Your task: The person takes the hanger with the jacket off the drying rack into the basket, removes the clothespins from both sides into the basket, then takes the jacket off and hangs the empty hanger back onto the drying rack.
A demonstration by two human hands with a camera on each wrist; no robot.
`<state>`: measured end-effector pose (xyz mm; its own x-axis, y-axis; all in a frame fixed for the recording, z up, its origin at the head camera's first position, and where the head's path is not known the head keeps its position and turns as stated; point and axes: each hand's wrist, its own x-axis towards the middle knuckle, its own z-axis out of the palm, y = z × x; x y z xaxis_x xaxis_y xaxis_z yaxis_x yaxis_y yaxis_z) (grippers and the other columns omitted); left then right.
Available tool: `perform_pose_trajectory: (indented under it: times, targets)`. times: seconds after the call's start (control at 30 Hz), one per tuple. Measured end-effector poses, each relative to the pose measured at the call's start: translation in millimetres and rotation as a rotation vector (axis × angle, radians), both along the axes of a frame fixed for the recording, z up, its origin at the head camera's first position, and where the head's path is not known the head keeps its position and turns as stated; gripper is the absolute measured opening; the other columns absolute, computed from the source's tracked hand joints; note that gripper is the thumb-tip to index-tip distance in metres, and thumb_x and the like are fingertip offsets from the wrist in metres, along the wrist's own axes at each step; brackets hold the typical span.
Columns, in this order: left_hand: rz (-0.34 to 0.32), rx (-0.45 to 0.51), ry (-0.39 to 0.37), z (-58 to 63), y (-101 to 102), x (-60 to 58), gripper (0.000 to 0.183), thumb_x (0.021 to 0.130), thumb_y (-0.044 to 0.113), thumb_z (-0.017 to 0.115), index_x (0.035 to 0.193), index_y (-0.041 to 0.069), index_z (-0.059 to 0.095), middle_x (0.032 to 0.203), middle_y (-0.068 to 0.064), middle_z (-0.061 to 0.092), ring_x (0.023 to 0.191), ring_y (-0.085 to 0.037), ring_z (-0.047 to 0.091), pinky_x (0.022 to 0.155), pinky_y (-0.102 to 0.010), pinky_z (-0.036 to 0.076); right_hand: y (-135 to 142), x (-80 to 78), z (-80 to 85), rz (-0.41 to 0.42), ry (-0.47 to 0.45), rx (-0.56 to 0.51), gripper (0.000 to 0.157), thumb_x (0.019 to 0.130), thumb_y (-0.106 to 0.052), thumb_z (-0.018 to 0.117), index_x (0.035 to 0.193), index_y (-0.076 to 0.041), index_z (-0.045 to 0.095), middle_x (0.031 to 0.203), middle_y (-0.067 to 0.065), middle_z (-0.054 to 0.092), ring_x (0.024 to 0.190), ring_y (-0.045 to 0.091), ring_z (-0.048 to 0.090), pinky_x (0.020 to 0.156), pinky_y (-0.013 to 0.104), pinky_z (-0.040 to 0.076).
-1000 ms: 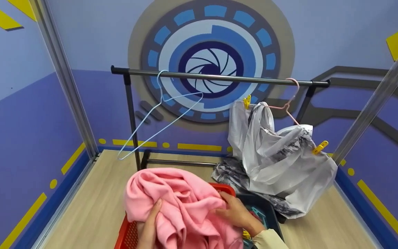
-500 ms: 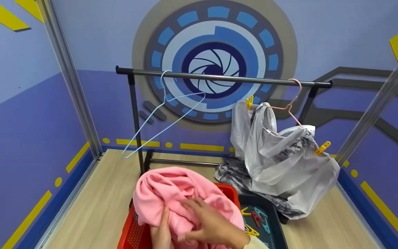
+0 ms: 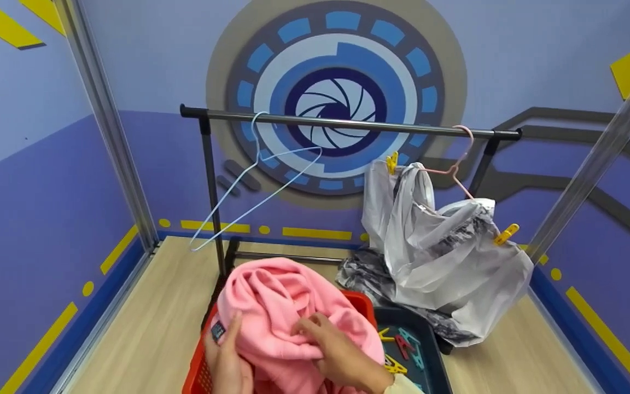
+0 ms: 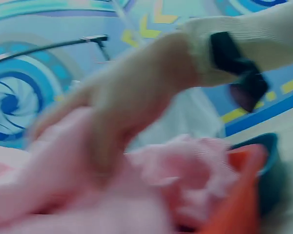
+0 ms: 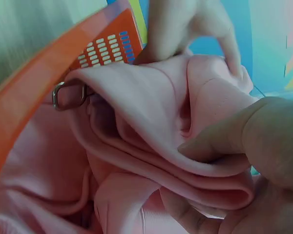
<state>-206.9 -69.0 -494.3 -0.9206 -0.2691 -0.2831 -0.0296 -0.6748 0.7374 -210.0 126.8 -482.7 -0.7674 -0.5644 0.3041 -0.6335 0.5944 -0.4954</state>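
A bunched pink garment [image 3: 287, 306] lies over and in the red basket [image 3: 200, 369]. In the head view, my left hand [image 3: 227, 361] holds its left side, thumb on the cloth next to a dark label [image 3: 217, 331]. My right hand [image 3: 342, 355] pinches a fold near the middle. The right wrist view shows layered folds between the thumb and fingers of my right hand [image 5: 278, 146], with my left hand [image 5: 185, 29] gripping the cloth behind. A metal loop [image 5: 56, 97] hangs at one edge. The left wrist view is blurred.
Behind the basket stands a clothes rack [image 3: 348, 125]. A light blue hanger [image 3: 255, 213] hangs at its left; a pink hanger [image 3: 454, 169] bears a grey-white garment [image 3: 446, 262] with yellow clips. A dark tray [image 3: 438, 358] holds several coloured clothespins [image 3: 402, 346].
My right hand has moved left from the garment's right side onto its middle and now pinches a fold there. My left hand has shifted down and left, and the dark label has come into view.
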Motion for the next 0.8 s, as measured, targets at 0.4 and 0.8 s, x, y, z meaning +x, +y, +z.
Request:
perform_pose_trajectory:
  times: [0.4, 0.8]
  targets:
    - [-0.398, -1.212, 0.435, 39.8, -45, -37.9, 0.090, 0.071, 0.033, 0.082, 0.147, 0.023, 0.034, 0.158, -0.002, 0.016, 0.144, -0.032, 0.017, 0.110, -0.061, 0.018, 21, -3.7, -7.8, 0.123, 0.143, 0.105, 0.050, 0.056, 0.017, 0.060, 0.084, -0.023, 0.063, 0.094, -0.009, 0.058, 0.084, 0.003, 0.054, 0.074, 0.015, 0.043]
    - [-1.022, -1.901, 0.685, 41.3, -59, -40.0, 0.117, 0.058, 0.068, 0.073, 0.152, 0.027, 0.016, 0.159, -0.004, 0.014, 0.144, -0.039, 0.010, 0.107, -0.067, 0.013, 25, -3.0, -7.1, 0.033, -0.033, 0.202, 0.043, 0.065, 0.008, 0.068, 0.084, -0.030, 0.069, 0.096, -0.017, 0.061, 0.094, 0.002, 0.055, 0.082, 0.027, 0.044]
